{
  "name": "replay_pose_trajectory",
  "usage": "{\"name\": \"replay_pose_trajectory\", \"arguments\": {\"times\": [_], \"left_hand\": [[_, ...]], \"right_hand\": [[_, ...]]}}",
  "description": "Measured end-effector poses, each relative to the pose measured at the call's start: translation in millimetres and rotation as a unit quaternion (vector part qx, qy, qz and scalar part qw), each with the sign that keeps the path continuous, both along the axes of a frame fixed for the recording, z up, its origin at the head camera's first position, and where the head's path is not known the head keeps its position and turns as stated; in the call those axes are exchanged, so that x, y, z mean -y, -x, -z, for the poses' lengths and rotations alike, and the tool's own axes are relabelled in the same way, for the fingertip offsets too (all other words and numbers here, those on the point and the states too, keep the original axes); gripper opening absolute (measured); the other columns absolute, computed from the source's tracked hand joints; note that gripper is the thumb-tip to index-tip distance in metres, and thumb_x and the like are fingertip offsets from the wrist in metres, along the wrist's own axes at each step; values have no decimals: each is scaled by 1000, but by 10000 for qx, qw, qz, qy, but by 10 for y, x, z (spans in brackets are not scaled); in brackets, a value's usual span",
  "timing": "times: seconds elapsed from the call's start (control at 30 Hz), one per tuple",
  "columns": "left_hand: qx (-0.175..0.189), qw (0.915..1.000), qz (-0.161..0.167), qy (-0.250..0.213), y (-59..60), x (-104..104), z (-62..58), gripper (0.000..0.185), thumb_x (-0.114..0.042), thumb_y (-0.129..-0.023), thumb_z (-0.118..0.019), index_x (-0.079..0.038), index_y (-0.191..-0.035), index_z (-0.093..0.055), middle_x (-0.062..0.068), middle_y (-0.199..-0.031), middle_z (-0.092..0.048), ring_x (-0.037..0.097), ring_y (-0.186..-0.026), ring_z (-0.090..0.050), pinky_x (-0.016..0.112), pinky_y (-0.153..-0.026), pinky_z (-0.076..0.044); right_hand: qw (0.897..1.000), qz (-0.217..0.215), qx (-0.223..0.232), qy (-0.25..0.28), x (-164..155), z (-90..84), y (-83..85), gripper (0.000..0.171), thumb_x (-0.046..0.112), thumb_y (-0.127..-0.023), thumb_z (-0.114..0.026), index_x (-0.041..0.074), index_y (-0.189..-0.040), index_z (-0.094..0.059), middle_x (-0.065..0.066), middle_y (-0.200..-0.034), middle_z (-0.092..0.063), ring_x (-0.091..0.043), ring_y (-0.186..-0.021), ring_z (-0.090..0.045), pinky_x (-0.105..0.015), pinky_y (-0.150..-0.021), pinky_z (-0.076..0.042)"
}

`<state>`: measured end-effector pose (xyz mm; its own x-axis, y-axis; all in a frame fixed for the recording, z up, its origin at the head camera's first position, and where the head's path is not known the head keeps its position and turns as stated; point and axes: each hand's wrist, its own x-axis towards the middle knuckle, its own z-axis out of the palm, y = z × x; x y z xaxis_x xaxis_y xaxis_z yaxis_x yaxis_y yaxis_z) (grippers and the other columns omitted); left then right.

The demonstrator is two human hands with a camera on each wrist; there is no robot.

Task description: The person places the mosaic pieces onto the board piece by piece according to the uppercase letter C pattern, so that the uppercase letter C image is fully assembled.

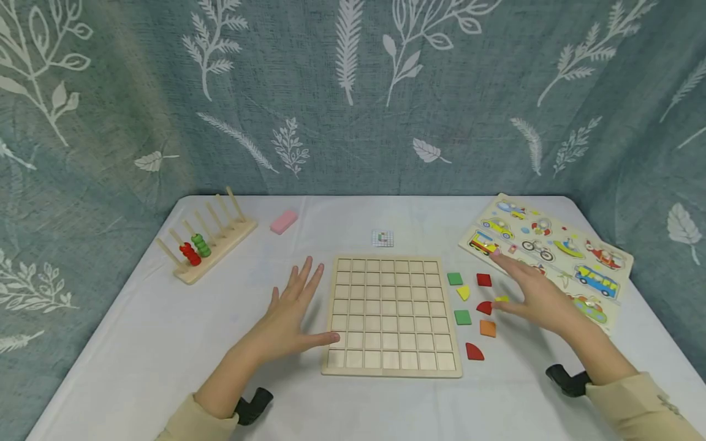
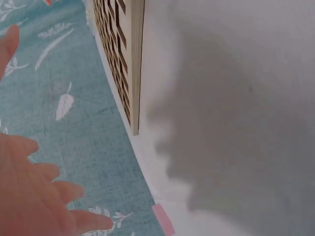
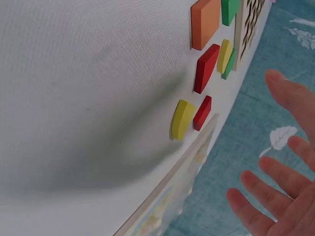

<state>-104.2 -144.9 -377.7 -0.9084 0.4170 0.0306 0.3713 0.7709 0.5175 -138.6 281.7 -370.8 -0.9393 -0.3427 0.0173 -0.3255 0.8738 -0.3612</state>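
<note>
My left hand [image 1: 287, 321] hovers at the left side of a wooden grid board [image 1: 391, 373], fingers spread, its thumb overlapping the board's left edge in the head view. Nothing is in it. To the right of the board my right hand [image 1: 537, 297] is held with fingers extended, also holding nothing, above small flat pieces. Among these are a green square [image 1: 462, 317], a red square [image 1: 483, 280], an orange square [image 1: 488, 329], a red quarter-circle [image 1: 474, 351] and a yellow quarter-circle [image 3: 182, 119]. The right fingertips overlap the corner of a vehicle picture puzzle [image 1: 562, 250].
A wooden peg rack [image 1: 220, 252] with red and green beads stands at the back left. Beside it lies a pink block [image 1: 284, 222]. Behind the board is a small printed grid card [image 1: 383, 238]. A patterned curtain [image 1: 353, 153] hangs along the table's far edge.
</note>
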Motion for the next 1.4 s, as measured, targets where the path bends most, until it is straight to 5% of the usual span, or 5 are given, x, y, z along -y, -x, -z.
{"name": "replay_pose_trajectory", "arguments": {"times": [1.07, 1.4], "left_hand": [[1070, 9885, 100, -1060, -80, -79, 177, 113, -51, -71, -71, -23, -147, 9, 7, -152, 15, 34, -137, 10, 67, -100, -5], [1185, 9850, 12, -1251, -106, -89, 208, 114, -48, -71, -73, -25, -147, 9, 9, -152, 15, 36, -136, 10, 66, -101, -5]], "right_hand": [[9994, 197, 269, 134, 140, 172, 96, 71, 24, -75, -75, 4, -135, -42, -19, -121, -54, -35, -103, -52, -51, -84, -46], [9986, 170, 409, 278, 198, 192, 141, 46, 25, -76, -74, 4, -114, -58, -9, -104, -61, -29, -95, -55, -46, -80, -49]]}}
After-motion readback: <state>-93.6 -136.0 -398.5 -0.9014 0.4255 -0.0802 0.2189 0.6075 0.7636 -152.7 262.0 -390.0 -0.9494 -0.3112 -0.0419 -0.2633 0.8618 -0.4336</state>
